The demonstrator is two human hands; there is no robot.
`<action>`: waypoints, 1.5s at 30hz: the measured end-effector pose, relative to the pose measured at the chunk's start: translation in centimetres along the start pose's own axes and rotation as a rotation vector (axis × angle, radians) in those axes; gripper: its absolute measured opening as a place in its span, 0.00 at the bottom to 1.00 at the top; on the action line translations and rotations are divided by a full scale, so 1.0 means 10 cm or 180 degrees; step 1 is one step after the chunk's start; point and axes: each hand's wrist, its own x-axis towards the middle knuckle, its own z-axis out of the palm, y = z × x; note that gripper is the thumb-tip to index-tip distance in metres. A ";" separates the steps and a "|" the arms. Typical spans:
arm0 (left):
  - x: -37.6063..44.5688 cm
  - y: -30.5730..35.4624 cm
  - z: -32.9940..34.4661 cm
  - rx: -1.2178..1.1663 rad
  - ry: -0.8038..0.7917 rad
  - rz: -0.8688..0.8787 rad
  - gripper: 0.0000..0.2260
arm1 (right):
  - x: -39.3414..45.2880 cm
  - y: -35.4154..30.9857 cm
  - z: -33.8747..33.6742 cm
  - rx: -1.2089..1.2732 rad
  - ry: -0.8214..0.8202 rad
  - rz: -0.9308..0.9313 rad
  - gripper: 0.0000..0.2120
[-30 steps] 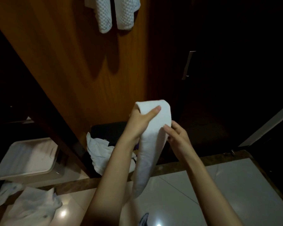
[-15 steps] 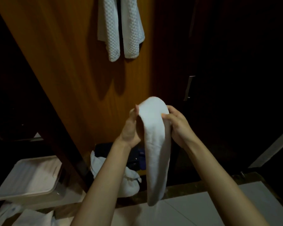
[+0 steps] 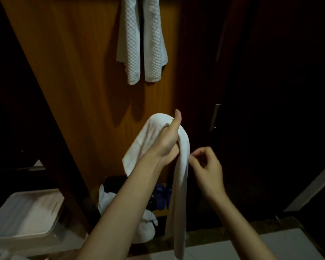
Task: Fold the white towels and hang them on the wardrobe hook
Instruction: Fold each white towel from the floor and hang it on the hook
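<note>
Before wardrobe door (image 3: pixel 79 76), left hand (image 3: pixel 169 139) grips towel (image 3: pixel 180 184); right hand (image 3: pixel 206 169) seems loosely curled, empty.

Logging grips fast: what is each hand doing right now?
Left hand: grips the folded white towel draped over it.
Right hand: fingers curled beside the towel; contact cannot be told.

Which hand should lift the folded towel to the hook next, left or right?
Left, probably. The left hand already grips the folded towel draped over it, raised below the hung towel. The right hand sits lower beside the towel's hanging edge, holding nothing firmly.
</note>
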 end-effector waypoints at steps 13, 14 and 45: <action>0.08 0.21 0.21 0.1068 0.0594 -0.0027 0.32 | -0.19 0.01 0.20 -0.0845 0.0203 0.0010 0.20; 0.08 0.23 0.20 0.1077 0.0613 -0.0066 0.32 | -0.16 0.00 0.21 -0.0901 0.0229 0.0008 0.22; 0.04 0.43 0.35 0.1440 0.0767 0.0232 0.24 | -0.09 0.24 0.36 -0.0615 0.0569 0.0004 0.07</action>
